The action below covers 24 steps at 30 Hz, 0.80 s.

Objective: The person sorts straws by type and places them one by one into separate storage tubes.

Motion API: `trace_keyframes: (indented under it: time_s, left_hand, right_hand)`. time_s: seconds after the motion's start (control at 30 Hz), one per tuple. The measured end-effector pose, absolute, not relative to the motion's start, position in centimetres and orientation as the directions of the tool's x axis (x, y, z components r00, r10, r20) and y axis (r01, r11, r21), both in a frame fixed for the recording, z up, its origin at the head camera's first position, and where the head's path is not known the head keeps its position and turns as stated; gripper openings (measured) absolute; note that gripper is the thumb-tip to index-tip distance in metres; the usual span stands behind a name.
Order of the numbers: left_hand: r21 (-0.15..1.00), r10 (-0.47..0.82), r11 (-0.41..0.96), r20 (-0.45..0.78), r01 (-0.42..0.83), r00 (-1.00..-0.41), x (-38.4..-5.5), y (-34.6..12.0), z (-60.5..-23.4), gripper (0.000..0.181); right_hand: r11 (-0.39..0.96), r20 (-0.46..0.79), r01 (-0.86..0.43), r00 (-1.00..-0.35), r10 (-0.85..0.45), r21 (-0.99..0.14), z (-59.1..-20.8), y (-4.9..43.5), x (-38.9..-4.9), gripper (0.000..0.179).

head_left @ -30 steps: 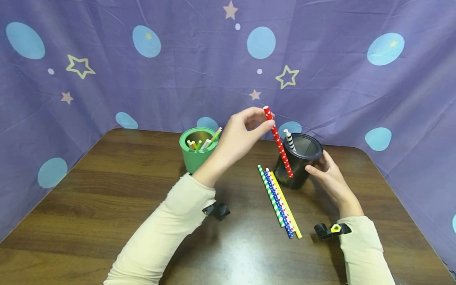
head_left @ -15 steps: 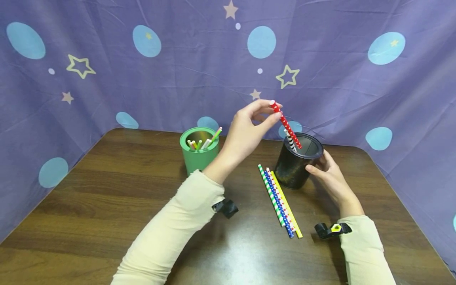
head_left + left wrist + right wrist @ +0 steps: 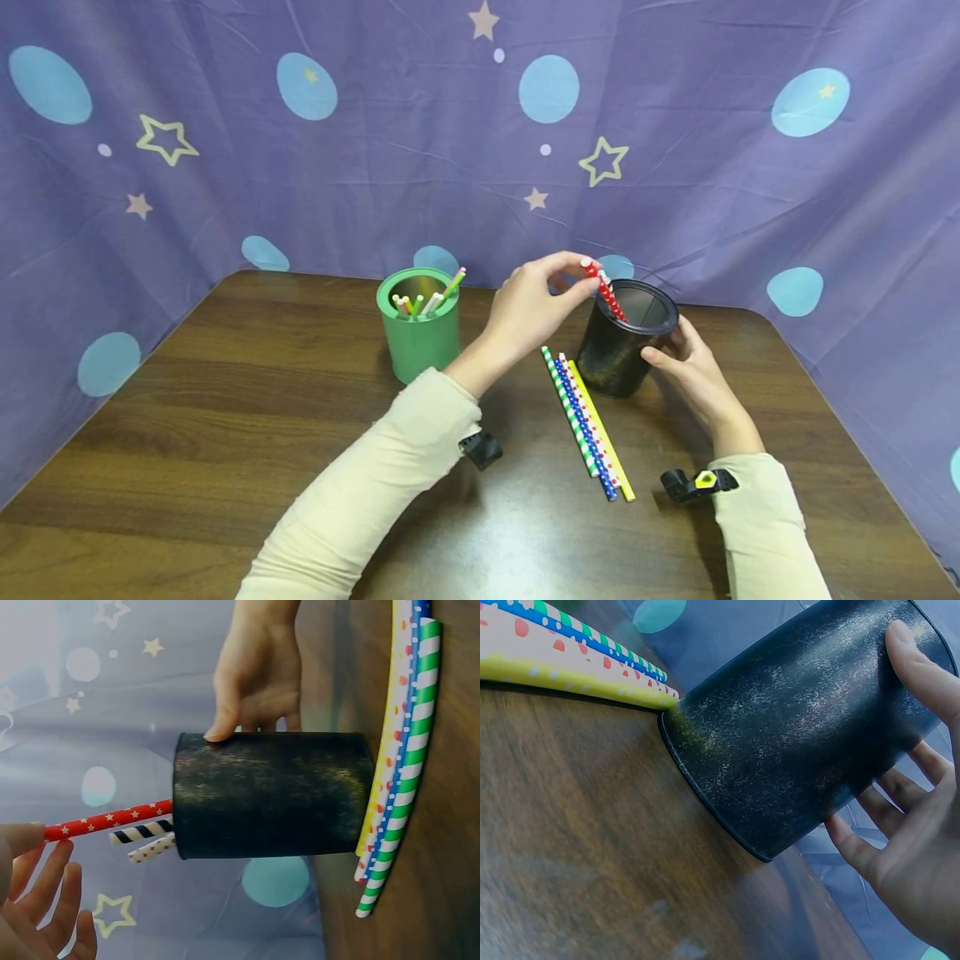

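Note:
My left hand [image 3: 532, 308] pinches a red paper straw with white stars [image 3: 112, 819] near its top end. The straw's lower part is hidden inside a black can [image 3: 618, 358]. A black-and-white striped straw [image 3: 141, 831] and a white straw with red dots [image 3: 152, 848] also stick out of that can. With thumb and fingers about its side, my right hand [image 3: 693, 375] holds the can upright on the table. In front of it lie several paper straws side by side: green-striped [image 3: 566, 404], blue-dotted [image 3: 609, 487], red-dotted white [image 3: 362, 870] and yellow [image 3: 615, 454].
A green can [image 3: 423, 346] with several colourful straws in it stands to the left on the wooden table [image 3: 225, 433]. Behind the table hangs a purple curtain [image 3: 420, 167] with stars and dots. Each wrist wears a black camera mount.
My left hand has brought the red straw to the right, over the black can's rim, and lowered its end inside. The right hand has stayed on the can.

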<state>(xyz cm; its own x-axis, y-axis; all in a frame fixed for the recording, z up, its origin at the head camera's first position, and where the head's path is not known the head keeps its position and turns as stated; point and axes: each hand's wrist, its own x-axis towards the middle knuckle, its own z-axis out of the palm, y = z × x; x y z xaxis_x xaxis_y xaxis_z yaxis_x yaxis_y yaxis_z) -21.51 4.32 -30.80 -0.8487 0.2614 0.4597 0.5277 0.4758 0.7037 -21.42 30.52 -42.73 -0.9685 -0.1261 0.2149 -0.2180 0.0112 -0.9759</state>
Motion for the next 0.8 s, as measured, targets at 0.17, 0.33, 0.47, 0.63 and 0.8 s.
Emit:
trace_keyframes:
  time_s: [0.17, 0.33, 0.47, 0.63, 0.8]
  left_hand:
    - [0.693, 0.269, 0.530, 0.410, 0.489, -0.872, -21.5, 4.5, -31.3, 0.026]
    - [0.698, 0.276, 0.524, 0.403, 0.488, -0.873, -21.4, 4.5, -31.5, 0.026]
    - [0.703, 0.288, 0.504, 0.410, 0.501, -0.865, -21.5, 4.4, -31.8, 0.026]
    - [0.716, 0.287, 0.496, 0.399, 0.491, -0.871, -21.6, 4.1, -32.6, 0.022]
    - [0.726, 0.289, 0.514, 0.356, 0.458, -0.889, -21.9, 3.8, -33.8, 0.019]
  right_hand:
    - [0.016, 0.211, -0.215, -0.969, -0.127, -0.976, -42.7, 30.5, -21.5, 0.073]
    - [0.019, 0.207, -0.211, -0.970, -0.124, -0.977, -42.7, 30.5, -21.5, 0.074]
    - [0.020, 0.206, -0.210, -0.971, -0.123, -0.977, -42.6, 30.4, -21.5, 0.075]
    - [0.025, 0.209, -0.214, -0.970, -0.121, -0.977, -42.6, 30.5, -21.5, 0.075]
    - [0.030, 0.212, -0.217, -0.969, -0.125, -0.976, -42.6, 30.5, -21.5, 0.074]
